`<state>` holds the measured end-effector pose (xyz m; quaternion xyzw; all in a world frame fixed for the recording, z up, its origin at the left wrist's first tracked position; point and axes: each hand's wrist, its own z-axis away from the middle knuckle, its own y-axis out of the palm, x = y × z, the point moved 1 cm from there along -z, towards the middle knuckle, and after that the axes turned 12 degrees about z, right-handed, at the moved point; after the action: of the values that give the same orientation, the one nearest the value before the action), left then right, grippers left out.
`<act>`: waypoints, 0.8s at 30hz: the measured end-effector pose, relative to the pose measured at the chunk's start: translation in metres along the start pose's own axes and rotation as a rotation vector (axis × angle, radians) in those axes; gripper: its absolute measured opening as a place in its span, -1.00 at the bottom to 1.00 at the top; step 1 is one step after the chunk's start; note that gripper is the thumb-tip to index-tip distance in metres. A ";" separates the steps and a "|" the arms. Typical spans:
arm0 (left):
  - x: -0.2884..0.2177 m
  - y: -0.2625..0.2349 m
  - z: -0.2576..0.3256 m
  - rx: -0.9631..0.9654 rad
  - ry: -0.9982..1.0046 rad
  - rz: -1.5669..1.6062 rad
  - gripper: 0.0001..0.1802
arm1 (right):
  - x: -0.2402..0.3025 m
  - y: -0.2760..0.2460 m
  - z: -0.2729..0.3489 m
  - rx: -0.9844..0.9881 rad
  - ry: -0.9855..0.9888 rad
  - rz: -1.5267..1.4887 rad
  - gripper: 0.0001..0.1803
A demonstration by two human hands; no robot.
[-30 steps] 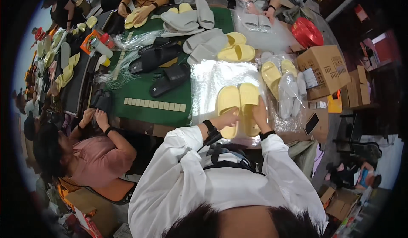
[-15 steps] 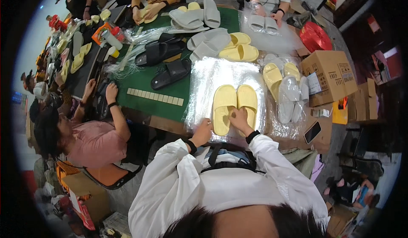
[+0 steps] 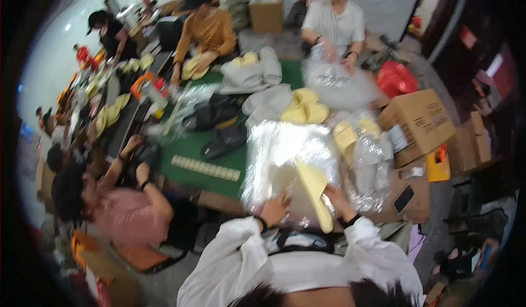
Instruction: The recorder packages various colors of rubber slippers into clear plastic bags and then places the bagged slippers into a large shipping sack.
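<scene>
Over plastic sheets (image 3: 260, 162), yellow slipper (image 3: 312, 192) is clasped by right hand (image 3: 340, 201) alone, left hand (image 3: 275, 209) spread; could be dropped if grip slips.

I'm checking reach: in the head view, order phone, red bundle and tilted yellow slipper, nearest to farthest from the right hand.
1. Tilted yellow slipper, against the right hand.
2. Phone, right near corner.
3. Red bundle, far right side.

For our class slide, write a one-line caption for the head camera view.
The right hand holds a yellow slipper tilted over shiny plastic, the left hand nearby.
</scene>
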<state>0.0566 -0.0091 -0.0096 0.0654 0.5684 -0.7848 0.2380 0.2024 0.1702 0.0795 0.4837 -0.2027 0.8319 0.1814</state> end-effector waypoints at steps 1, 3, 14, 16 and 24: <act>-0.008 -0.007 -0.001 -0.050 0.023 0.041 -0.34 | -0.038 -0.010 -0.005 0.017 -0.039 -0.044 -0.58; -0.002 0.009 0.001 -0.147 0.022 0.071 -0.29 | -0.029 -0.014 0.011 0.025 -0.171 0.200 -0.64; 0.007 0.002 -0.018 -0.421 0.199 -0.141 -0.50 | -0.037 -0.044 0.040 0.271 -0.073 0.228 -0.65; 0.004 -0.004 -0.016 -0.381 0.099 -0.118 -0.46 | -0.050 -0.041 0.035 0.316 -0.125 0.188 -0.65; 0.007 0.011 -0.009 -0.477 0.111 -0.144 -0.45 | -0.038 -0.015 0.030 0.416 -0.148 0.114 -0.65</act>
<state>0.0535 -0.0052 -0.0248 0.0098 0.7528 -0.6387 0.1587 0.2500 0.1636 0.0622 0.5583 -0.0667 0.8268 0.0151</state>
